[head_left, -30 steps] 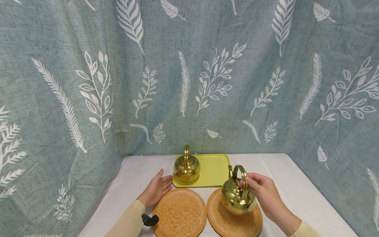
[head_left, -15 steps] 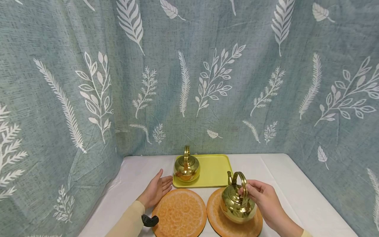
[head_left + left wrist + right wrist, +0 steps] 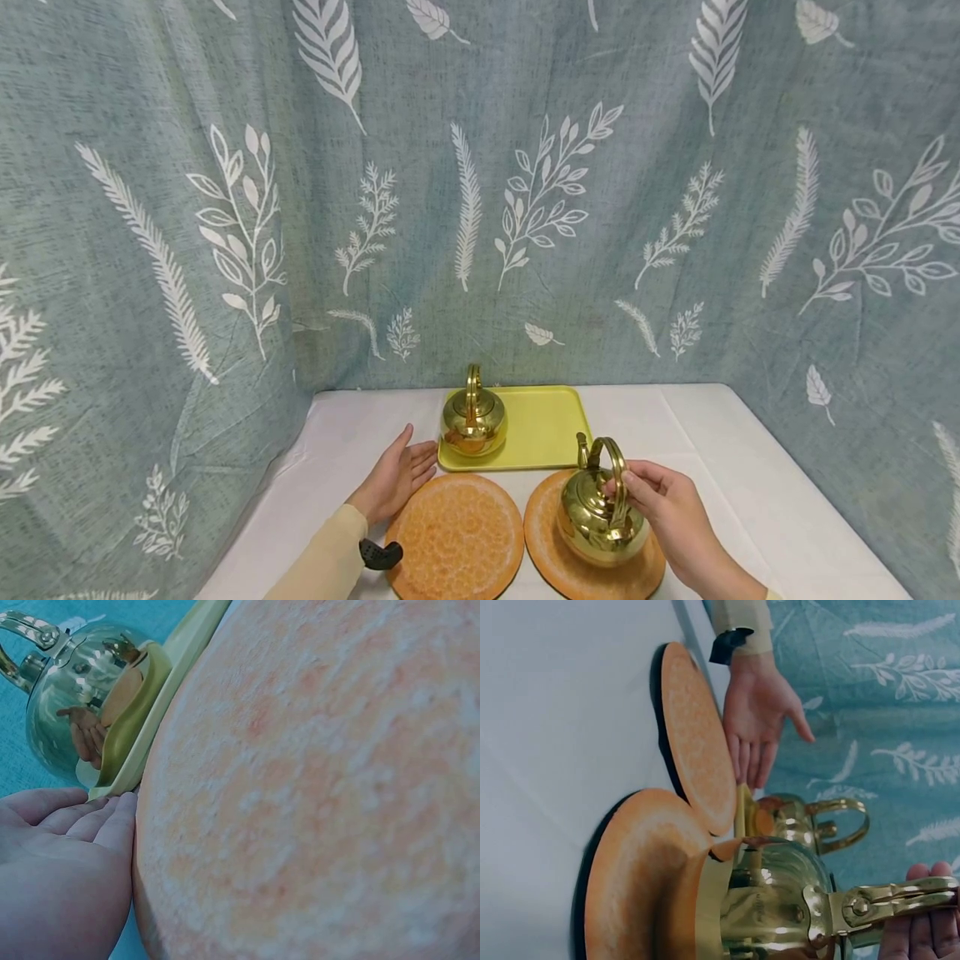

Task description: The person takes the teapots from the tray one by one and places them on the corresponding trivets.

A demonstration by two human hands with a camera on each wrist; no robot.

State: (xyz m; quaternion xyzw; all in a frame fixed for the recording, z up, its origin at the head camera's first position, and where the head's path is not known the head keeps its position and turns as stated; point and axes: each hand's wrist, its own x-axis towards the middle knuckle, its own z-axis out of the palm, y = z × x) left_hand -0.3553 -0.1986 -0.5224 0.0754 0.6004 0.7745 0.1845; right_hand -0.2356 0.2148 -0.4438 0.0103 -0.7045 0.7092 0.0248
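My right hand [image 3: 671, 508] pinches the arched handle [image 3: 611, 467] of a shiny brass kettle [image 3: 602, 521] between thumb and fingers. That kettle is close over the right orange round mat [image 3: 540, 533], its spout pointing away. In the right wrist view, fingers [image 3: 922, 934] curl under the handle and a shadow falls on the mat. My left hand [image 3: 399, 477] lies open with the palm turned inward, beside the left orange round mat [image 3: 457, 533]. Its fingertips reach the near left corner of the yellow tray [image 3: 540, 425]. A second brass kettle [image 3: 474, 425] stands on the tray's left side.
A white cloth covers the table [image 3: 697, 433]. Behind it and on both sides hangs a blue-green curtain [image 3: 420, 250] with white leaf patterns. The two mats lie side by side in front of the tray. A black strap [image 3: 381, 556] is at the left wrist.
My right hand has lowered the kettle towards the right mat, mostly in the first half second. The left hand and the second kettle have stayed in place.
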